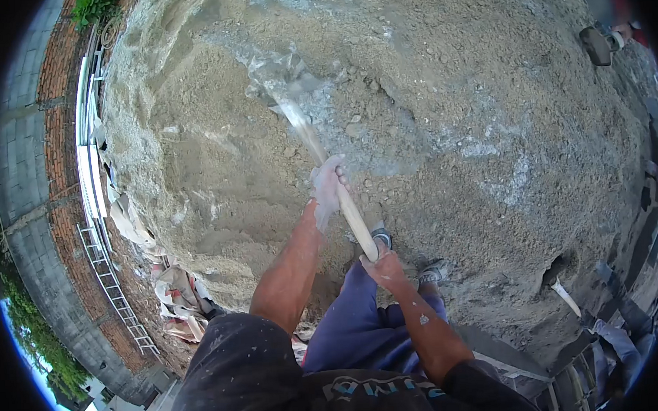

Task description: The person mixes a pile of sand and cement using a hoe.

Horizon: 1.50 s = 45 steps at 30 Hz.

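Note:
A long-handled shovel point(356, 223) slants away from me, its pale wooden handle nearest my body. Its far end is blurred in loose grey-white powder point(289, 77), so the blade's outline is hard to make out. Grey dust coats my left hand point(329, 184), which is closed around the middle of the shaft. Lower down, my right hand point(384, 267) wraps the near end of the handle. Both hands are in front of my legs, above a wide heap of sandy soil point(230, 166) streaked with pale powder.
At the left, a ladder point(116, 295) and white lengths of material point(89, 181) lie beside a brick and block wall point(55, 160). Crumpled sacks point(177, 295) lie at the heap's edge. Another person point(619, 343) is at the lower right by a pale handle point(567, 297). A dark container point(596, 46) stands upper right.

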Motion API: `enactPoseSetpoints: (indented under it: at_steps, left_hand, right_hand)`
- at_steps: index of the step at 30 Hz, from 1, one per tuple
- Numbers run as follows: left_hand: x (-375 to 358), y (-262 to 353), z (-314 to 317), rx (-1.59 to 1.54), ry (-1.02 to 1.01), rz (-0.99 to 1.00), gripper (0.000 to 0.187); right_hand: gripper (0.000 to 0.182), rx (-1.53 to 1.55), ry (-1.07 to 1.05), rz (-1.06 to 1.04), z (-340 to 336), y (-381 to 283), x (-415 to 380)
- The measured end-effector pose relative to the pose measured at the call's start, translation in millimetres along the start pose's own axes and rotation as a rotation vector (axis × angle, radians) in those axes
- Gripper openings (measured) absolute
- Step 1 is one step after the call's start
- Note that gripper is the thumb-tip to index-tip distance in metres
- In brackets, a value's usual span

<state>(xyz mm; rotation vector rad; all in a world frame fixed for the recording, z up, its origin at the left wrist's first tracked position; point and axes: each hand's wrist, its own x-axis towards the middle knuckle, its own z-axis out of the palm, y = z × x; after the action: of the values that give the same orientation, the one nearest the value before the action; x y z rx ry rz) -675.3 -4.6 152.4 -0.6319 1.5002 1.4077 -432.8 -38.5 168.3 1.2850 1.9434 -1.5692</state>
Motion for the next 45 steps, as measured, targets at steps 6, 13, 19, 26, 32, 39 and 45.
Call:
enactPoseSetpoints:
  at_steps: [6,13,19,26,32,39,45]
  left_hand:
    - [-61.9,64.8,5.3,-0.201,-0.073,0.412,0.023]
    - [-5.3,-64.8,31.2,0.201,0.295,0.391,0.019]
    - [65.2,-182.5,10.7,0.178,0.074,-0.277,0.007]
    - [48.6,-224.4,84.6,0.319,0.034,-0.234,0.008]
    - [-4.2,-279.4,173.4,-0.060,0.006,-0.408,0.028]
    - [-262.4,-498.4,277.4,-0.214,-0.368,-0.885,0.020]
    - [-312.6,-444.5,244.9,-0.379,-0.326,-0.921,0.020]
  right_hand:
    - [0.056,-0.206,0.040,-0.248,-28.9,-43.6,35.4]
    - [0.047,-0.264,-0.139,0.020,-48.0,-13.7,44.7]
    - [0.044,-0.353,-0.196,0.145,-66.9,44.3,9.9]
    - [0.048,-0.247,-0.167,0.070,-152.0,109.1,-5.7]
    - [0.051,-0.197,-0.143,0.133,-290.8,191.3,-152.0]
    - [0.052,-0.585,0.256,0.709,-312.1,263.9,-507.1]
    - [0.041,-0.898,0.428,0.591,-334.0,305.1,-552.4]
